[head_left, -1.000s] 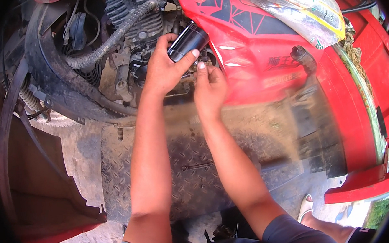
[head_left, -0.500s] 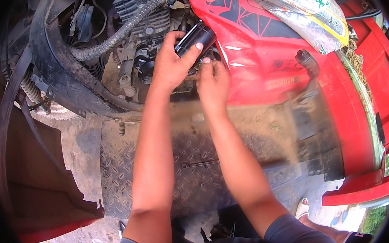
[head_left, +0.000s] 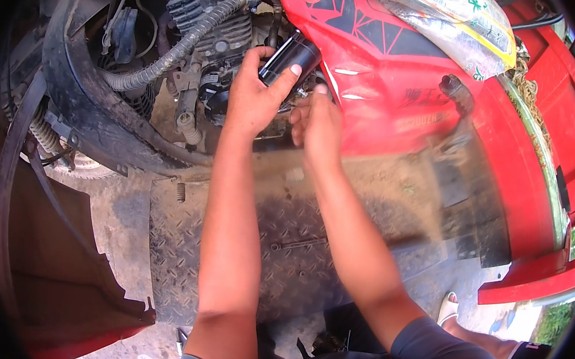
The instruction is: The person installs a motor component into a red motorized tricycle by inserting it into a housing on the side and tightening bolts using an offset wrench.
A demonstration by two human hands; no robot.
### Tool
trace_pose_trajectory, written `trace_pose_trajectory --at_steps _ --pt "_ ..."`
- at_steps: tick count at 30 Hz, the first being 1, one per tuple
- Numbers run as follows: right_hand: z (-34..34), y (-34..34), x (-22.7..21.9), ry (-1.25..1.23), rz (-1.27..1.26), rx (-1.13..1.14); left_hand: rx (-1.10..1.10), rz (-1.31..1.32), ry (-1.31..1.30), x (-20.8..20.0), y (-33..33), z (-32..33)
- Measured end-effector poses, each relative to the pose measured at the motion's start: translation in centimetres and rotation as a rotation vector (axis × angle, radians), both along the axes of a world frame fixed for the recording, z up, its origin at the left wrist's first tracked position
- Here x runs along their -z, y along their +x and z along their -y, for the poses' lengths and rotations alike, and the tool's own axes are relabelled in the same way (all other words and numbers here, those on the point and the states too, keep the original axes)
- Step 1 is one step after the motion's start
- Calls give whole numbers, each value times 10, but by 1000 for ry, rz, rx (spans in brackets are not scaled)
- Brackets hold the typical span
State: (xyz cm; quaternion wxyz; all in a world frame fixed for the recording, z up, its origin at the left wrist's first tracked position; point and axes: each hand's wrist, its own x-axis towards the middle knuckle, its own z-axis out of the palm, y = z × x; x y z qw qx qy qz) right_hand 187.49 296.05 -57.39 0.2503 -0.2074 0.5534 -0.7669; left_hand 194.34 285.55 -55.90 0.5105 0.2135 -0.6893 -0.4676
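Observation:
My left hand (head_left: 256,103) is wrapped round a glossy black cylindrical motor (head_left: 290,59), thumb on its near side and fingers behind it. The motor lies tilted against the greasy engine (head_left: 218,46), beside the red body panel (head_left: 369,85). Just below the motor's right end, my right hand (head_left: 321,127) has thumb and forefinger pinched at a small shiny metal piece (head_left: 301,94), seemingly a bolt. Its other fingers curl beneath, and its exact shape is mostly hidden.
A wrench (head_left: 299,243) lies on the dusty tread-plate floor (head_left: 226,269). A ribbed hose (head_left: 197,44) crosses the engine's left side. Plastic sacks (head_left: 455,24) rest on the red bodywork at upper right. A brown panel (head_left: 59,249) stands at lower left. A person's sandalled foot (head_left: 449,307) shows at right.
My right hand has shifted slightly right and turned, its fingers spreading somewhat, so the small metal piece at its fingertips now shows. My left hand keeps its hold on the motor.

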Motion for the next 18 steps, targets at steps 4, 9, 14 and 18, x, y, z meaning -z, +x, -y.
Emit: trace_pose_trajectory --at_steps 4,9,14,18 --pt "0 0 0 -44 4 -47 10 -5 5 2 0 0" --pt "2 -1 -1 -106 30 -12 21 -7 26 0 0 0" --pt "0 -5 -2 -7 53 -65 31 -15 16 0 -1 1" --pt "5 -11 10 -132 -64 -54 26 -36 -6 1 0 0"
